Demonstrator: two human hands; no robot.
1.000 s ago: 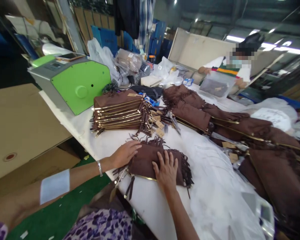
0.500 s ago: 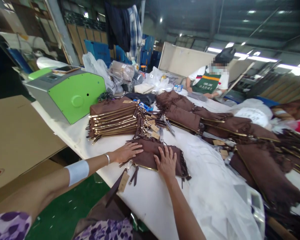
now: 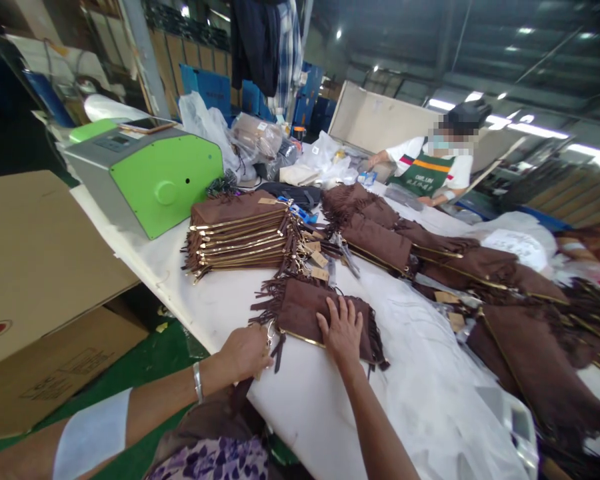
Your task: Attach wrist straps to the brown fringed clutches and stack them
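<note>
A brown fringed clutch bag point(image 3: 300, 308) with a gold zip along its near edge lies flat on the white table point(image 3: 300, 393). My right hand point(image 3: 343, 328) rests on its right half, fingers spread. At the bag's left end, my left hand point(image 3: 245, 353) is closed around the wrist strap near its metal clasp point(image 3: 270, 332). Most of the strap and its paper tag are hidden by those fingers. Just beyond is a neat stack of similar clutch bags point(image 3: 240, 237), gold zips facing me, with straps and paper tags point(image 3: 320, 259) spilling from its right side.
A green and grey machine point(image 3: 167, 183) stands at the left, beside a large cardboard box point(image 3: 45, 247). More brown bags point(image 3: 535, 347) lie along the right. Plastic bags point(image 3: 320, 160) are heaped at the back. Across the table a co-worker point(image 3: 425, 170) in a green apron handles something.
My left hand has come off the bag's top, moved down and toward me, and closed on the strap. My right hand stays flat on the bag. The view has shifted slightly.
</note>
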